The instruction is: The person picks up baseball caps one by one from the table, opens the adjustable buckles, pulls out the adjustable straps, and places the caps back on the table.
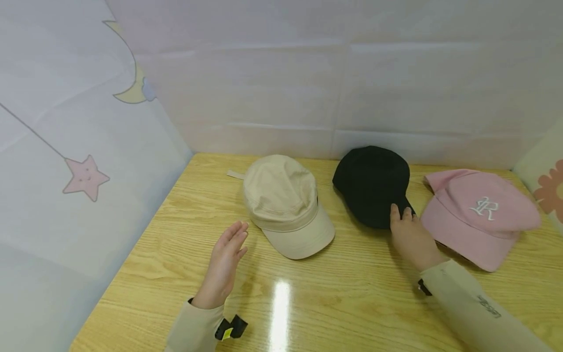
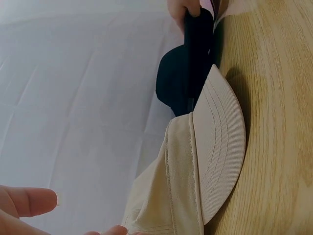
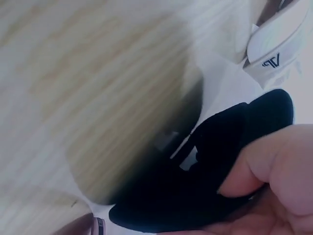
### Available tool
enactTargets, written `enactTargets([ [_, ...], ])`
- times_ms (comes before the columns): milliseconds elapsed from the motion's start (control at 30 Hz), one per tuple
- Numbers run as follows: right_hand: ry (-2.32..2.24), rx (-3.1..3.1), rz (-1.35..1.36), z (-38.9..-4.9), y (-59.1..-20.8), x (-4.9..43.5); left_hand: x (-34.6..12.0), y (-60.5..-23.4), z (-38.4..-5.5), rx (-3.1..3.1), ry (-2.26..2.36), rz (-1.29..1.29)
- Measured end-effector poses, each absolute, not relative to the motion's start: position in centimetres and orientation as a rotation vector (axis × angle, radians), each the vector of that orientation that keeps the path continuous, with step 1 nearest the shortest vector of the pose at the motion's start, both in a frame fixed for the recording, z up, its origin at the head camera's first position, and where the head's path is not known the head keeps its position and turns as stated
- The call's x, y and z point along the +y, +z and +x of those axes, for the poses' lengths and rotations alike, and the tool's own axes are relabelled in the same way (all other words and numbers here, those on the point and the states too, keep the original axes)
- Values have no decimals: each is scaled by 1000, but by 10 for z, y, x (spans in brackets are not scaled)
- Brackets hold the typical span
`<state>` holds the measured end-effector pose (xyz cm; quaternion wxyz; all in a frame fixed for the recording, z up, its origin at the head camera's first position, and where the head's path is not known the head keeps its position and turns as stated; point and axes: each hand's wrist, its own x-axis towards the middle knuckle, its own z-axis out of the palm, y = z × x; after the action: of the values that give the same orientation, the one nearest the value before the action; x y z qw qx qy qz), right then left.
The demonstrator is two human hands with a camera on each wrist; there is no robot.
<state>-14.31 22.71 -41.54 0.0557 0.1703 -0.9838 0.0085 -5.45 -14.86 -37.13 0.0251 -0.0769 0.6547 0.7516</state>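
Three caps stand in a row on the wooden table. My right hand [image 1: 413, 237] pinches the brim of the black cap [image 1: 371, 183]; in the right wrist view the thumb [image 3: 244, 176] lies on one face of the brim, with fingers along the other. At the left, the beige cap [image 1: 281, 193] rests with its brim toward the front right. My left hand [image 1: 226, 259] is held just in front and left of it, fingers extended and nothing in them. Close beside the black cap, to its right, sits the pink cap [image 1: 479, 210] with white embroidered lettering.
The wooden table [image 1: 334, 303] ends against a pale cloth backdrop [image 1: 264, 88] behind the caps. Another cloth wall on the left carries a moon and a pink star [image 1: 86, 178]. A strap of the beige cap sticks out to its left.
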Motion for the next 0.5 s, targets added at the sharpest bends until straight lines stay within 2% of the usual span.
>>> enactTargets([
  [500, 546, -2877, 389, -138, -397, 254, -149, -371, -55, 2027, 2319, -248],
])
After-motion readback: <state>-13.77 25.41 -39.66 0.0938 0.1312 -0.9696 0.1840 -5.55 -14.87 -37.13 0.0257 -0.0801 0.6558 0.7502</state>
